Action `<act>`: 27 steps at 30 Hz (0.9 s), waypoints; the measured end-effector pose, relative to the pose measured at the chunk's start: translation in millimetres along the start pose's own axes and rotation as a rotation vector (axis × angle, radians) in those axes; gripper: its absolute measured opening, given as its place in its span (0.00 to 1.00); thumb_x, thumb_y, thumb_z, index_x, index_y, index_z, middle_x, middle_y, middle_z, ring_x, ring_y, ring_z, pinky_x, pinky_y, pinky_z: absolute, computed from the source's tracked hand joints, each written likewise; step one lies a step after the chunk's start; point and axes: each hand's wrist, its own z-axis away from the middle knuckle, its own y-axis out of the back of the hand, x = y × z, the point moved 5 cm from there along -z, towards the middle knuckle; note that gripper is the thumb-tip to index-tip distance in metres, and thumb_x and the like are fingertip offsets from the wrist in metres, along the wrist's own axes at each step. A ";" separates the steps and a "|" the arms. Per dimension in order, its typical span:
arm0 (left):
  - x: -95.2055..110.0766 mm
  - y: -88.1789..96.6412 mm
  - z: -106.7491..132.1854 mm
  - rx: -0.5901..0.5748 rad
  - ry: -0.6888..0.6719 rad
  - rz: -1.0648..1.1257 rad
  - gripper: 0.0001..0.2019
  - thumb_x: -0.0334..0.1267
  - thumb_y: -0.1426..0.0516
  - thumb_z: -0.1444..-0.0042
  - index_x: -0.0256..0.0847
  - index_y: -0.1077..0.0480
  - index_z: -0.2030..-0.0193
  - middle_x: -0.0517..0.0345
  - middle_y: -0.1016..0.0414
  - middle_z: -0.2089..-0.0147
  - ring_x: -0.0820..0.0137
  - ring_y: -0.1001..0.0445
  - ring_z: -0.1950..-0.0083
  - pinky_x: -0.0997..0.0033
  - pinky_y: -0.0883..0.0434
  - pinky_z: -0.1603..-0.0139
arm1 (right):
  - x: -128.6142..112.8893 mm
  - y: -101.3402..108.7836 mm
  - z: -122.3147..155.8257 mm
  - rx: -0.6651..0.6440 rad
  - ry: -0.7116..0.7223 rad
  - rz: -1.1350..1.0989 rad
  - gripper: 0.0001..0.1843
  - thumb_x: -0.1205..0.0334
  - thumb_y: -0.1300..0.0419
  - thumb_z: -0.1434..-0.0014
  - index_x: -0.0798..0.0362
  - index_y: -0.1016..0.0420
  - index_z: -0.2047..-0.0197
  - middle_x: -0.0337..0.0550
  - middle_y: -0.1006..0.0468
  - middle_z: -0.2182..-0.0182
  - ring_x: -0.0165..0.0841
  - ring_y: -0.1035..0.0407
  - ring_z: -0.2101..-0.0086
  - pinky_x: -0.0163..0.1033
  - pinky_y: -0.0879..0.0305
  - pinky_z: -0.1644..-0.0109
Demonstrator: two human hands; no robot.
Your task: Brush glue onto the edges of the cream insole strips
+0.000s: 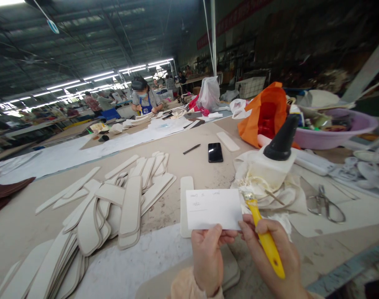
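Note:
Both my hands hold up a white paper card (213, 209) with faint handwriting, low in the middle of the head view. My left hand (208, 256) pinches its bottom edge. My right hand (276, 259) pinches the card's lower right corner and also grips a yellow-handled brush (265, 238), bristles pointing up and away. Behind the card a cream strip (186, 189) lies flat on the table. A glue bottle with a black conical cap (278, 145) stands on crumpled white cloth (264, 182) just beyond the brush.
Several cream strips (114, 199) lie fanned out on the left. A black phone (215, 152), a pen (191, 148), scissors (326, 203), an orange bag (264, 112) and a purple basin (335, 128) sit ahead and right. A person in a blue apron (144, 101) works at the table's far end.

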 end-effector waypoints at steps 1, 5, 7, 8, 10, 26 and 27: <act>0.1 0.1 0.2 0.004 0.001 0.000 0.05 0.36 0.37 0.54 0.36 0.22 0.70 0.55 0.21 0.77 0.69 0.24 0.76 0.73 0.28 0.74 | 0.2 0.1 0.0 -0.001 -0.004 0.001 0.10 0.57 0.39 0.40 0.50 0.38 0.65 0.44 0.21 0.64 0.32 0.23 0.68 0.32 0.27 0.66; 2.0 -0.9 0.8 0.008 0.002 -0.012 0.07 0.37 0.37 0.53 0.35 0.22 0.70 0.53 0.21 0.77 0.69 0.24 0.76 0.74 0.28 0.74 | 1.3 0.6 0.6 -0.010 -0.008 0.019 0.10 0.57 0.39 0.40 0.49 0.38 0.65 0.44 0.21 0.65 0.33 0.22 0.67 0.32 0.26 0.67; 3.0 -1.7 1.0 0.011 0.002 -0.016 0.07 0.37 0.38 0.52 0.35 0.22 0.71 0.53 0.20 0.76 0.69 0.24 0.76 0.74 0.28 0.74 | 1.0 0.8 0.4 -0.014 -0.001 0.027 0.10 0.57 0.39 0.40 0.49 0.38 0.65 0.44 0.21 0.64 0.34 0.22 0.66 0.33 0.26 0.67; 3.2 -1.9 0.9 0.015 0.003 -0.018 0.07 0.38 0.37 0.53 0.35 0.22 0.72 0.53 0.20 0.76 0.69 0.24 0.76 0.74 0.28 0.74 | 0.7 0.7 0.0 -0.016 0.003 0.027 0.10 0.58 0.39 0.40 0.49 0.38 0.65 0.44 0.21 0.64 0.34 0.22 0.67 0.33 0.26 0.67; 2.8 -1.9 0.3 0.020 0.009 -0.017 0.06 0.37 0.37 0.53 0.35 0.22 0.72 0.53 0.20 0.76 0.69 0.24 0.77 0.75 0.28 0.74 | -0.4 0.8 -0.8 -0.012 0.017 0.023 0.09 0.58 0.40 0.40 0.49 0.38 0.65 0.44 0.21 0.65 0.34 0.22 0.67 0.33 0.26 0.67; -0.9 -1.0 -2.3 0.012 0.026 -0.021 0.06 0.35 0.37 0.55 0.34 0.23 0.72 0.53 0.20 0.76 0.70 0.24 0.76 0.76 0.28 0.74 | 7.5 -0.5 2.2 -0.032 0.003 0.001 0.09 0.59 0.39 0.40 0.50 0.38 0.64 0.44 0.22 0.63 0.34 0.23 0.67 0.34 0.25 0.66; -0.7 -1.2 -2.2 0.018 0.027 -0.022 0.06 0.35 0.36 0.56 0.34 0.23 0.73 0.53 0.21 0.76 0.70 0.24 0.76 0.76 0.28 0.74 | 8.4 -0.7 2.7 -0.030 0.000 -0.002 0.09 0.60 0.39 0.40 0.50 0.38 0.64 0.45 0.22 0.63 0.34 0.23 0.66 0.35 0.25 0.65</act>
